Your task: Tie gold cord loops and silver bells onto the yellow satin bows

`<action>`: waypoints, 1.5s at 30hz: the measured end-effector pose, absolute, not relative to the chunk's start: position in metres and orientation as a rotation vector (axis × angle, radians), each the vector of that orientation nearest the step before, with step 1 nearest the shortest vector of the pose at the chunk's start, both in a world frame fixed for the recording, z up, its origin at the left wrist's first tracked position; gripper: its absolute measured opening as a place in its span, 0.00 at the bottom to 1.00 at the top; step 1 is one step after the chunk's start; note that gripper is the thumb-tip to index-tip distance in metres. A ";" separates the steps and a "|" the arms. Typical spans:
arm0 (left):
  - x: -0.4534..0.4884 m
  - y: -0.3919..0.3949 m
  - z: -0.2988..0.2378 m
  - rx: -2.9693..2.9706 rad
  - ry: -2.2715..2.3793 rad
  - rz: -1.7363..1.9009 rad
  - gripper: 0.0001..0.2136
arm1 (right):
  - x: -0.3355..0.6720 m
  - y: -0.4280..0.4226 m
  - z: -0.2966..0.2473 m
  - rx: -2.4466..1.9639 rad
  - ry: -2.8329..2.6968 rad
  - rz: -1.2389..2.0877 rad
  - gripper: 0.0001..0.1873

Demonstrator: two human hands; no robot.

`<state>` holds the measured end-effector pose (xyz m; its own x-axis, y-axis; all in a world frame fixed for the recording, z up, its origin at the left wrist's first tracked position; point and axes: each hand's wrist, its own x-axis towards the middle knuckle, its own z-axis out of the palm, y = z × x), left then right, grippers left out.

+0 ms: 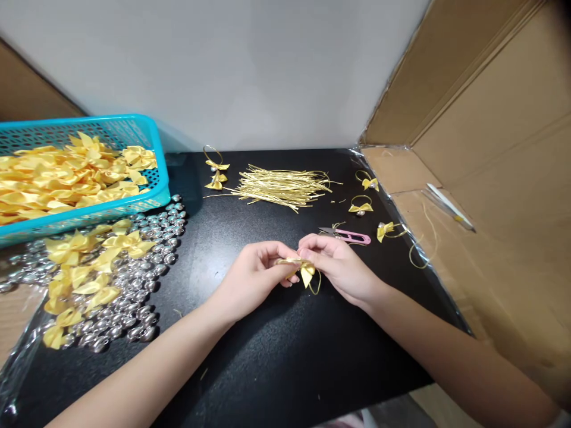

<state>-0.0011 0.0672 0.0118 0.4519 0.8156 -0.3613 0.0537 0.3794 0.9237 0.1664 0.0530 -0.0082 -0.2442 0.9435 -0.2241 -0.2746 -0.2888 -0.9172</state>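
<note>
Over the middle of the black table, my left hand [259, 270] and my right hand [336, 261] meet at a small yellow ribbon bow [307, 272]. Thumb and fingers of the left pinch the bow from its left side. The right fingertips close on it from the other side, where a loop of thin gold cord [316, 285] hangs below them. Whether a bell is attached to this bow is hidden by the fingers. Just beyond my right hand lie pink-handled thread snips [352, 235].
A turquoise basket [163, 178] full of yellow bows stands at the left. Silver bells [134, 309] and loose bows [104, 260] spread before it. A pile of gold cords [281, 187] lies at the back. Several looped bows [360, 207] sit right; a white pen-like tool [450, 207] rests on cardboard.
</note>
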 end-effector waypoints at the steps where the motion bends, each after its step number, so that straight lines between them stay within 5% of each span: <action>1: -0.001 0.067 0.011 1.065 0.982 0.616 0.05 | 0.166 0.053 -0.008 -1.046 -0.972 1.685 0.10; 24: -0.002 0.069 0.007 0.962 0.983 0.656 0.04 | 0.169 0.054 -0.003 -1.073 -1.335 1.413 0.13; 30: -0.001 0.067 0.012 0.971 1.033 0.727 0.05 | 0.167 0.050 -0.007 -1.012 -1.107 1.525 0.07; 45: 0.002 0.067 0.014 1.021 1.078 0.768 0.08 | 0.159 0.046 -0.010 -0.991 -0.798 1.630 0.10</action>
